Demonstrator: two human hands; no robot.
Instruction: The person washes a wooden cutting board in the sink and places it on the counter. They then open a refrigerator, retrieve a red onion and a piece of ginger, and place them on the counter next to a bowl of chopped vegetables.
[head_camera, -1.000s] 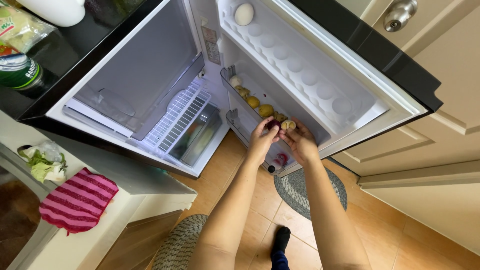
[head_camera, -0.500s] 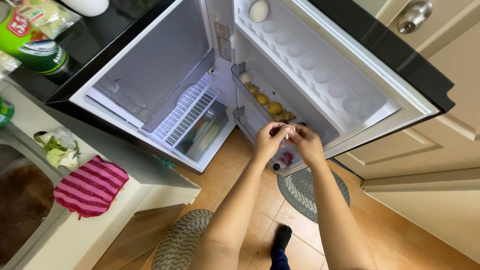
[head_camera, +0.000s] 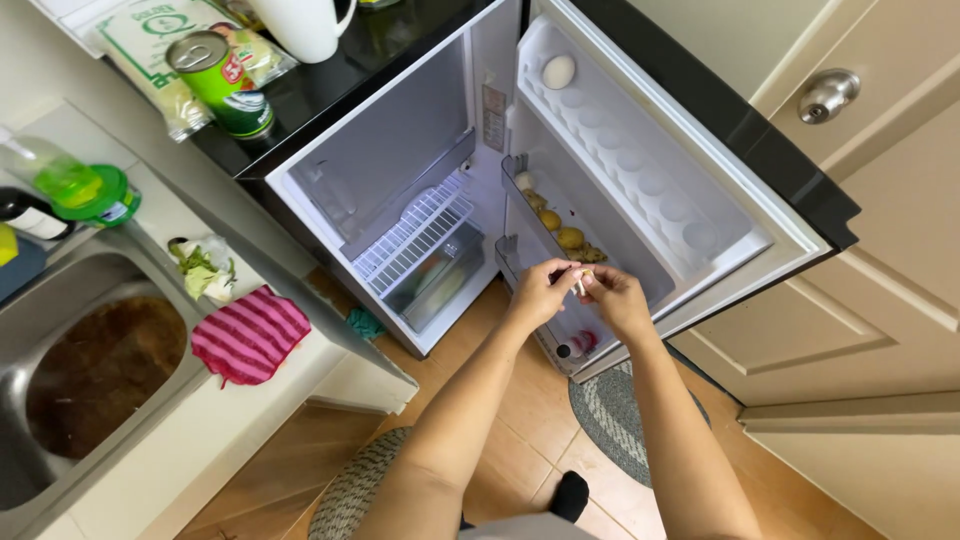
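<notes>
Both my hands meet in front of the open door of a small fridge (head_camera: 640, 110). My left hand (head_camera: 538, 292) and my right hand (head_camera: 618, 300) pinch a small pale item (head_camera: 579, 284) between their fingertips; what it is I cannot tell. Just above them the middle door shelf (head_camera: 512, 172) holds several small yellow and brown round pieces of produce (head_camera: 570, 238). A single white egg (head_camera: 558, 71) sits in the egg tray at the top of the door. A small bottle (head_camera: 578, 346) lies in the bottom door shelf below my hands.
Inside the fridge are a wire shelf (head_camera: 415, 228) and a clear drawer (head_camera: 435, 280). On top stand a green can (head_camera: 222, 85) and a white jug (head_camera: 305, 25). A sink (head_camera: 90, 385) and a pink striped cloth (head_camera: 250, 335) are at the left. A grey rug (head_camera: 620, 425) is underfoot.
My hands have drawn back a little from the door shelf and closed together on the small pale item. The view has swung so more of the counter and sink shows.
</notes>
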